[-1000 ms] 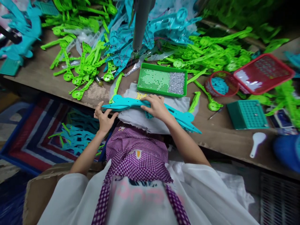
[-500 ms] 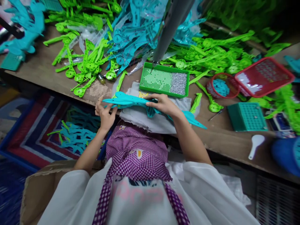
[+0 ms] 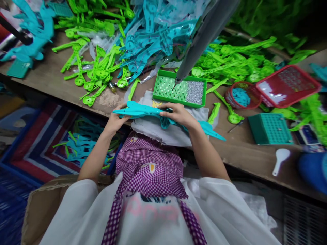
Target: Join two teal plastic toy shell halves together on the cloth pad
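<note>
Long teal plastic piece [image 3: 143, 110] held flat over a white cloth [image 3: 155, 129] at the table edge. Left hand [image 3: 114, 120] fingers clamped on its left end; right hand [image 3: 178, 114] fingers closed over its middle. Just beyond the right fingertips, a green tray [image 3: 158, 96], with a grey tool tip [image 3: 178, 79] above it.

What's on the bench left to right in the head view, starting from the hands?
left hand → turquoise plastic part held by both hands → right hand → loose green piece → round red basket → teal perforated block → white scoop
</note>
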{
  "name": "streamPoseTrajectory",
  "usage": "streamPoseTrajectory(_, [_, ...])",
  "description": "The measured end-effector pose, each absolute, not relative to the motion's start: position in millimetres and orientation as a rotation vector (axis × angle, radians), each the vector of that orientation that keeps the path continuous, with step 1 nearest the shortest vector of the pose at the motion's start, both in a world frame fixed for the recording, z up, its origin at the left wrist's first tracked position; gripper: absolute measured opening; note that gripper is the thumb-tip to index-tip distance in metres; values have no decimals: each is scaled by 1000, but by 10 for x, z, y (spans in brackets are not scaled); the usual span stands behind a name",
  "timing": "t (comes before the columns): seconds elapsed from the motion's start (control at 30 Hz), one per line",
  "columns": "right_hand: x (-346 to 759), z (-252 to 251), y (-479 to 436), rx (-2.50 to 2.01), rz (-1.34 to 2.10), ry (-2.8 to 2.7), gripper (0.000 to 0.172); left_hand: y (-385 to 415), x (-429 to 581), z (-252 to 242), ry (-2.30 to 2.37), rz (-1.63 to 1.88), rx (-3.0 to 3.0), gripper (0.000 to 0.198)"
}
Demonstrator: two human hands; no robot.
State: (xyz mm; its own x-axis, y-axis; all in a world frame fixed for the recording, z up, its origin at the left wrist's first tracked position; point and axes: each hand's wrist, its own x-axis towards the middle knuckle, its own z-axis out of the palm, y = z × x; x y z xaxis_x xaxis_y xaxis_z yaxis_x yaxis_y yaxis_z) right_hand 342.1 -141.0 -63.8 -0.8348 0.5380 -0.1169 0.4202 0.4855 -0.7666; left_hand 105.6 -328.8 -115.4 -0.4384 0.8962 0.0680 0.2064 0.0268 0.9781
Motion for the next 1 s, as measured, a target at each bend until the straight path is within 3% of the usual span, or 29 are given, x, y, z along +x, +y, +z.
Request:
streamPoseTrajectory(0.2, [3410,-654,-1402,-878,1288,-2598,32,-3312,1049,-1201,2001,1492,1159,56])
streamPoseTrajectory(0.43, [3317,-657,-1468,-984,1095,-2655,28,-3326,984,-1193,2318,1252,1407,15])
streamPoseTrajectory(1.0, [3221,-818,-1541,-1016,976,-2695,26,-3369,1224,-1428,2589,1302,1005,17])
